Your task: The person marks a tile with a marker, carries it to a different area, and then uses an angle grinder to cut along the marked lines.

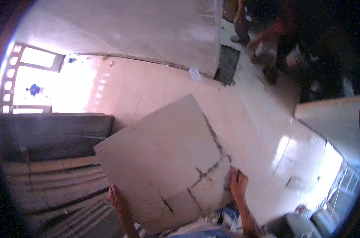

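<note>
A large, square, pale floor tile fills the space before me, tilted and turned so that one corner points away. Dark, crack-like lines and smudges run across its near right part and along its right edge. My left hand is closed on the tile's left edge, near my body. On the opposite side, my right hand grips the right edge, close to the dark smudges. The tile hides the fingers beneath it.
Pale tiled floor surrounds the tile. At left are a dark block and step-like layers. A clear plastic item lies near the wall. Far right, a person bends near a white bucket; another person's leg shows.
</note>
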